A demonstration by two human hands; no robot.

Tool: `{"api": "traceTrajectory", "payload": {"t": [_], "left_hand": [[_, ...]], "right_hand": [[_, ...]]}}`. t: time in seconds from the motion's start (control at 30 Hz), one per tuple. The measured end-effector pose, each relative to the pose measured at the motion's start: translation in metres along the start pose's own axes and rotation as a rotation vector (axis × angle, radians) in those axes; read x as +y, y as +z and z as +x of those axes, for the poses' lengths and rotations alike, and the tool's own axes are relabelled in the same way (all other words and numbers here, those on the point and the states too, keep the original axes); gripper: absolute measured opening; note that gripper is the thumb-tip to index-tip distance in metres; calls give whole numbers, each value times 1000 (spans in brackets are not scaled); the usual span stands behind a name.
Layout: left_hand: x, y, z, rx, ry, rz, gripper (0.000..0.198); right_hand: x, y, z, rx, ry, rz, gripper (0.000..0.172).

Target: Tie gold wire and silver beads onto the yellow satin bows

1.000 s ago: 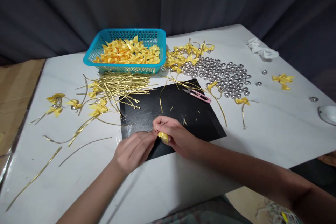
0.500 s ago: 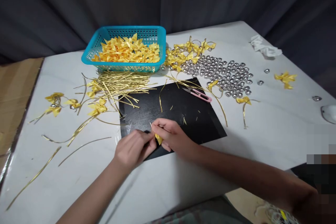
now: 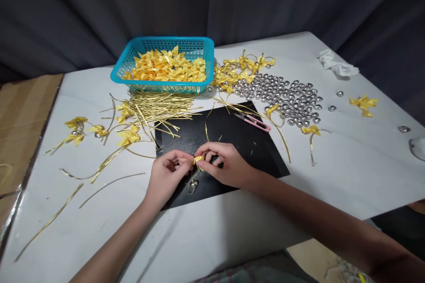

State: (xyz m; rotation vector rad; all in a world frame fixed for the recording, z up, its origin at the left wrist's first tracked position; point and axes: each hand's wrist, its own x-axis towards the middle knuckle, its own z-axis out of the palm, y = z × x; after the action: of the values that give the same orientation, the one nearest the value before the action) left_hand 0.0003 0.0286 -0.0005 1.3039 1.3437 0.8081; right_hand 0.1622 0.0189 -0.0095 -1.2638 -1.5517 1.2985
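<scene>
Between the fingertips of both hands is a yellow ribbon bow (image 3: 198,159), held over the black mat (image 3: 229,132). My left hand (image 3: 169,172) pinches its left side, and my right hand (image 3: 224,163) pinches the right. From the bow hangs a thin gold cord with a loop and a silver bead (image 3: 194,183) near its lower end. Fingers cover part of the bow. On the mat's right side lie pink thread snips (image 3: 254,122), and a few gold cord scraps are scattered nearby.
A blue basket (image 3: 162,82) of yellow bows stands at the back. Before it lies a pile of gold cords (image 3: 162,106). Silver beads (image 3: 288,97) spread to the right, beside finished-looking bows with cords (image 3: 244,64). A crumpled white tissue (image 3: 337,64) lies far right.
Both hands have risen slightly and their grip on the bow has shifted. The hanging cord loop and silver bead now show below it. The view has moved a little.
</scene>
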Motion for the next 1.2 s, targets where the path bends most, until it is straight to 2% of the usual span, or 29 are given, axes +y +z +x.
{"api": "traceTrajectory", "payload": {"t": [0.2, 0.37, 0.57, 0.83, 1.0, 1.2], "left_hand": [[-1, -4, 4, -99, -34, -23, 11], [-2, -2, 2, -86, -6, 2, 16], [4, -5, -1, -140, -11, -53, 20], [-4, -3, 10, -134, -101, -118, 30], [-2, -8, 9, -121, 2, -19, 30], [-8, -9, 7, -113, 244, 295, 20]], "right_hand": [[4, 0, 3, -20, 145, 127, 12], [3, -1, 3, 2, 127, 102, 11], [-10, -6, -1, -86, 148, 207, 15], [3, 2, 11, 40, 271, 286, 13], [1, -1, 14, 17, 303, 428, 17], [0, -7, 12, -39, 323, 509, 26]]}}
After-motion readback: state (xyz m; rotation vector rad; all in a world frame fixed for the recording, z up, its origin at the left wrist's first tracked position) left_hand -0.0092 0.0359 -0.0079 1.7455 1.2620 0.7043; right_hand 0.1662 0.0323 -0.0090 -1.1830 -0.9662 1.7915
